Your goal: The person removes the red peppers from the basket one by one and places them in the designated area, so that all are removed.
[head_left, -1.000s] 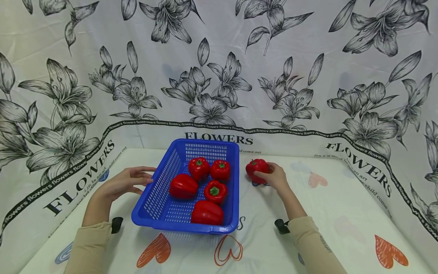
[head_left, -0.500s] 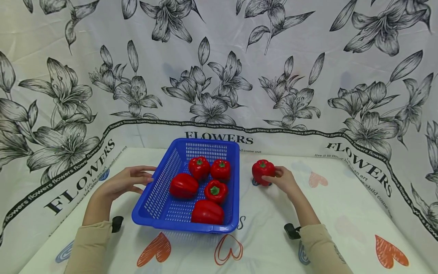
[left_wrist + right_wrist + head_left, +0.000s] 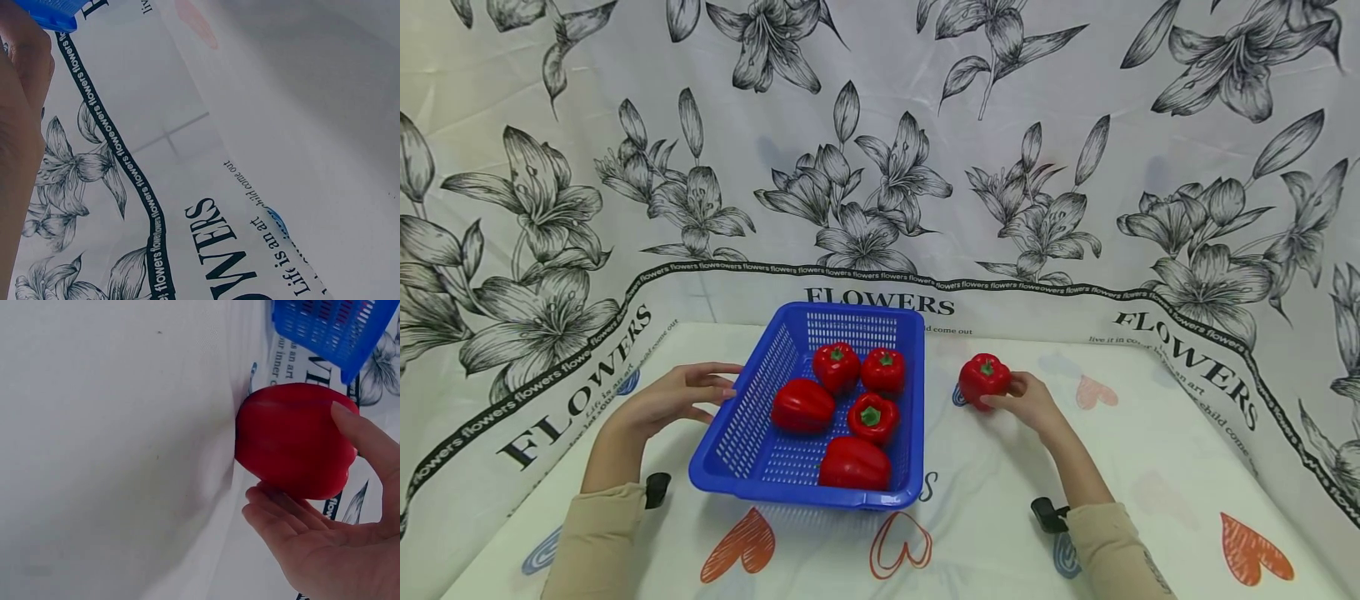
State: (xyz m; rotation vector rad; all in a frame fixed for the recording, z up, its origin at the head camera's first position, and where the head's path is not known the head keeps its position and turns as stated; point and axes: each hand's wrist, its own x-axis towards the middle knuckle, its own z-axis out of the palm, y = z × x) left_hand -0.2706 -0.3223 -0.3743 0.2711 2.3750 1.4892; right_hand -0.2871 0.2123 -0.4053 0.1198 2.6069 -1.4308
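Note:
My right hand [image 3: 1030,400] holds a red bell pepper [image 3: 984,379] between thumb and fingers, to the right of the basket. The pepper stands with its green stem up, its base right at the tablecloth in the right wrist view, where the thumb [image 3: 362,434] lies along one side and the fingers along the other. Near the left rim of a blue plastic basket [image 3: 730,498], my left hand [image 3: 673,400] has its fingers loosely extended, fingertips overlapping the rim. Several red bell peppers lie in the basket, one of them a pepper on its side [image 3: 802,407].
A white cloth with printed hearts [image 3: 741,546] covers the table. Behind it, a flower-printed curtain [image 3: 880,208] rises as a backdrop and curves round both sides. A black wrist strap [image 3: 657,490] shows on the left arm.
The right hand has shifted the bell pepper slightly right and toward me, away from the basket, and the pepper has turned from tilted to stem up. The left hand and basket stay put.

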